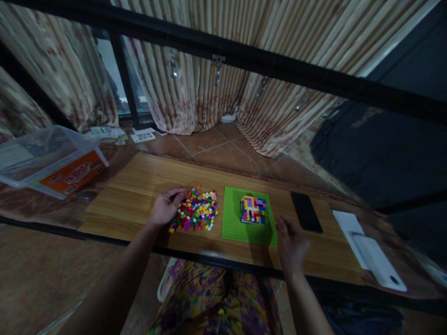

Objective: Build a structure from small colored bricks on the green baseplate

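Note:
A spread of small, many-coloured toy bricks (pixel 197 209) lies on the wooden board. My left hand (pixel 166 206) is at the left edge of this spread, its thumb and fingers drawn together; any brick between them is too small to make out. On a green baseplate (pixel 232 228) stands a block built of mixed-colour bricks (pixel 253 210). Just past the baseplate's right edge is my right hand (pixel 292 237), fingers curled in and apart from the built block. Whatever those fingers may hold is hidden.
A black phone (pixel 306 211) lies on the wooden board (pixel 139 179), right of the baseplate. Further right are a white paper (pixel 347 223) and a white device (pixel 379 260). A clear plastic bin (pixel 59 144) with an orange label stands far left. Striped curtains (pixel 195 83) hang behind.

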`<state>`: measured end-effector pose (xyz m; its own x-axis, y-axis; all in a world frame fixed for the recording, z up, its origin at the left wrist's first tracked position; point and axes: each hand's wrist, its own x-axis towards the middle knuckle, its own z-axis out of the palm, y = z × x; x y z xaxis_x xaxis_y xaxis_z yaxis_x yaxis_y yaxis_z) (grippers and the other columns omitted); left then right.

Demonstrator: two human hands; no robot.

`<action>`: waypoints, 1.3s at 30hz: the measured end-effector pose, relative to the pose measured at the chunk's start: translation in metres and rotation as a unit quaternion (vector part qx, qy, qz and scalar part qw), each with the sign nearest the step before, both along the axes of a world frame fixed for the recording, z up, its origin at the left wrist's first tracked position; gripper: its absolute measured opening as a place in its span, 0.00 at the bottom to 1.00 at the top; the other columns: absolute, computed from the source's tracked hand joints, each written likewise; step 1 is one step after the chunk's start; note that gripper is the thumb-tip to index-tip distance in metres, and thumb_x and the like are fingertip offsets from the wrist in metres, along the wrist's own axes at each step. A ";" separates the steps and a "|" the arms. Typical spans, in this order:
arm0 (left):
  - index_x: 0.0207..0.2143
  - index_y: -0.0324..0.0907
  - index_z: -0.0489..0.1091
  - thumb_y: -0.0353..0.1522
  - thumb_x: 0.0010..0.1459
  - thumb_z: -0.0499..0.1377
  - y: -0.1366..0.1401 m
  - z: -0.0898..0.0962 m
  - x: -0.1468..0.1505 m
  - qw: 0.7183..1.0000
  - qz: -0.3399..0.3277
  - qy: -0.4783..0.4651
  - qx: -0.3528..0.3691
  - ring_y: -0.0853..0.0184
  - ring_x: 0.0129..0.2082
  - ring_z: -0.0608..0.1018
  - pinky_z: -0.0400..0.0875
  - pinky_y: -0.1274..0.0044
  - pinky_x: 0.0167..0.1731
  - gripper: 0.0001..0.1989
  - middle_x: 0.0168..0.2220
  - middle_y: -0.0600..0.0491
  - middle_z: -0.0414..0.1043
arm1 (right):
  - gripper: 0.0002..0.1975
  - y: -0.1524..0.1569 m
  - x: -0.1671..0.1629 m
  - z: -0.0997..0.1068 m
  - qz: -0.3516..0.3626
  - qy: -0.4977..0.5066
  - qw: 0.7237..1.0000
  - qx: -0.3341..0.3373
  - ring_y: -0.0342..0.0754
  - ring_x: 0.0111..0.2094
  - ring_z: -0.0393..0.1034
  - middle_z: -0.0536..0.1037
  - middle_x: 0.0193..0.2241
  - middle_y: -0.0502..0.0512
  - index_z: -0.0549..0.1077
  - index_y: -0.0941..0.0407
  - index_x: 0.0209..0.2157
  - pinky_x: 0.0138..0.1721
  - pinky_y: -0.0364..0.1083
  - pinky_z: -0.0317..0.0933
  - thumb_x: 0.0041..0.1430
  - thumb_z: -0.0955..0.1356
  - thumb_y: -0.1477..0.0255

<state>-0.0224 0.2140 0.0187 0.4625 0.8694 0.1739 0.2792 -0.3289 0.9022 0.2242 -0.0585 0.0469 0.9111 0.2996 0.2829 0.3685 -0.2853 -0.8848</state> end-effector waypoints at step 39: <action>0.42 0.43 0.76 0.37 0.59 0.55 -0.004 -0.002 0.002 1.000 -0.007 0.002 -0.003 0.62 0.43 0.79 0.71 0.70 0.50 0.14 0.42 0.51 0.79 | 0.06 0.108 -0.149 -0.013 0.420 -0.225 0.863 -0.169 0.52 0.42 0.66 0.73 0.38 0.55 0.76 0.51 0.36 0.47 0.52 0.61 0.60 0.66 0.71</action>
<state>-0.0207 0.2099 0.0164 0.4756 0.8638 0.1662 0.2787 -0.3272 0.9029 0.0748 0.0499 0.0336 0.1531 0.9358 0.3176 0.8553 0.0355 -0.5170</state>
